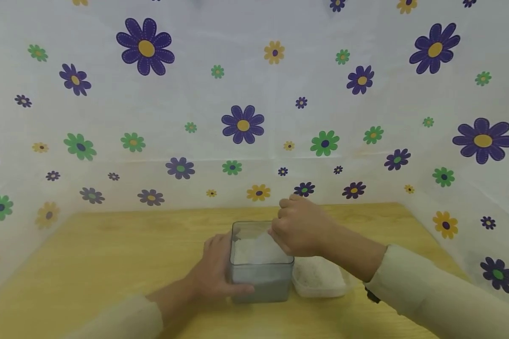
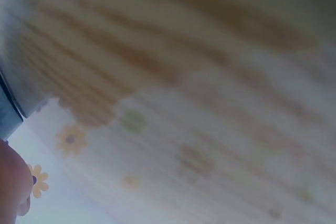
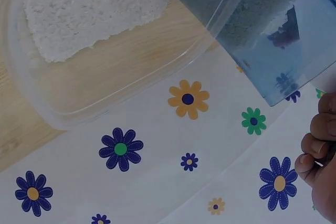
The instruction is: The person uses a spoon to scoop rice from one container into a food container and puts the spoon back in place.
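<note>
Head view: a grey see-through bin (image 1: pixel 260 285) stands upright at six o'clock on the tabletop (image 1: pixel 110 263), with white rice (image 1: pixel 242 253) inside. The left hand (image 1: pixel 214 266) is at the bin's nine o'clock, its grip wrapped round that side, thumb across the front wall. At the bin's two o'clock, the right hand (image 1: pixel 299 226) has its grip closed on a pale translucent tool (image 1: pixel 263 247), perhaps a scoop, which reaches down inside the rim. A clear tub (image 1: pixel 320 294), also holding rice, sits just beside the bin, between three and four o'clock from it.

Left wrist view: badly blurred; a slice of bin lies near nine o'clock and part of a finger or thumb at eight, so the grip cannot be judged here.

Right wrist view: the tub fills eleven o'clock, the bin two, and the curled right hand lies near four; what it grips is hidden.

The step in hand appears to be working the tool in the bin's rice; the next move calls for a steady bin and a level tool clear of the rim.
</note>
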### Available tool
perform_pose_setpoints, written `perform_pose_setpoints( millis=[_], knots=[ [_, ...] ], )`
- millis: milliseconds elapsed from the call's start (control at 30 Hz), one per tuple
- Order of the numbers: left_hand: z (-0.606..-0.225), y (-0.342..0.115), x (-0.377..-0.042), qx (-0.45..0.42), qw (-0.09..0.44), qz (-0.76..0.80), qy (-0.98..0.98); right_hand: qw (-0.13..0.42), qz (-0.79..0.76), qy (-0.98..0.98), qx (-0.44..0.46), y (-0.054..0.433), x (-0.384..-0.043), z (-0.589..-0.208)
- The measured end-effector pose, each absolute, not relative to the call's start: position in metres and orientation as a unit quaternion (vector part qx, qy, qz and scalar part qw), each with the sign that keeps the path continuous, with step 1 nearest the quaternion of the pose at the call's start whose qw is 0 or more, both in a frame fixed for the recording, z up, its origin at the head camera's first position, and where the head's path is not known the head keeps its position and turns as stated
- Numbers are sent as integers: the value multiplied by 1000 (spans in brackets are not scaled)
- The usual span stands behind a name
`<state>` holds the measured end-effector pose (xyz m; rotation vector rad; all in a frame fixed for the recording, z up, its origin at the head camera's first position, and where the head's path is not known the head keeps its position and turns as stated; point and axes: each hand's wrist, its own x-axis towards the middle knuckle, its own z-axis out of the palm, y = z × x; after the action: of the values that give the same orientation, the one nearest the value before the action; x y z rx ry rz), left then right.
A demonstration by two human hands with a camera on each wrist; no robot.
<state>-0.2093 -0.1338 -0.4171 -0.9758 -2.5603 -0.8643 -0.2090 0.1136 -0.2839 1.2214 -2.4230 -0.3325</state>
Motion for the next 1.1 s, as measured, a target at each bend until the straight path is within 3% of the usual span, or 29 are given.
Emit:
perform_pose_setpoints(
  millis=[200,300,567,1100],
  knots=[
    [-419,-134,-208,-335,132,-318,-877,90,-113,-894,425,84,-216,-292],
    [-424,-131,-210,-345,134,-325,-870,63,-76,-909,405,80,-215,-302],
    [-420,-129,-210,-351,149,-314,-869,112,-34,-910,398,81,-218,-313],
    [-420,-130,-208,-350,143,-323,-868,120,-14,-908,400,80,-218,-315]
  ],
)
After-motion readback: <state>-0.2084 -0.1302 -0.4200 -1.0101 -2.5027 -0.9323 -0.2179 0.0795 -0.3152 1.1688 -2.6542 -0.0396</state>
